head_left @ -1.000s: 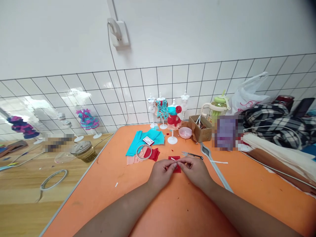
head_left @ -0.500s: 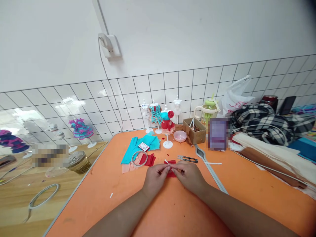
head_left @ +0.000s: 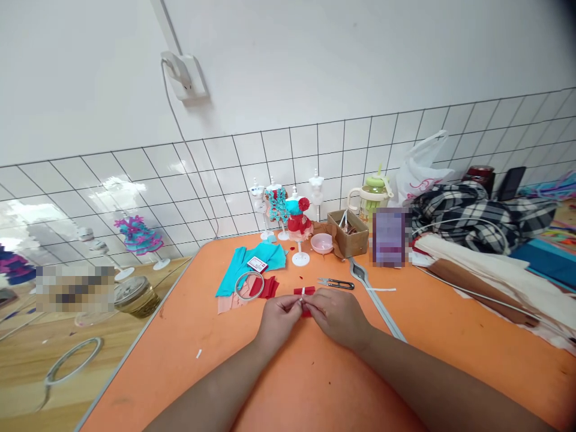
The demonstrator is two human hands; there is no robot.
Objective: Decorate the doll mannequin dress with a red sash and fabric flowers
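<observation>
My left hand [head_left: 279, 318] and my right hand [head_left: 338, 315] meet fingertip to fingertip above the orange table [head_left: 180, 336]. Both are pinched closed at a small piece of red cloth [head_left: 310, 290], which shows behind and below the fingers. A thin white strip [head_left: 303, 291] sticks up from between the fingertips. Which fingers grip the cloth and which the strip is too small to tell. Thread snips [head_left: 336, 283] lie just beyond my right hand. Left of my hands are folded red cloth [head_left: 269, 287], a ring [head_left: 237, 287] and turquoise cloth [head_left: 233, 272].
Small dress forms stand at the back, one in a red and turquoise dress [head_left: 299, 224]. Beside them are a pink bowl [head_left: 322, 243], a cardboard box [head_left: 354, 245] and a cup [head_left: 374, 195]. Fabrics [head_left: 477, 264] are piled at right; a glass jar [head_left: 137, 297] stands at left.
The whole view has shifted slightly. My fingertips have drawn closer together, and the white strip now stands straighter, with the red cloth showing more behind my fingers.
</observation>
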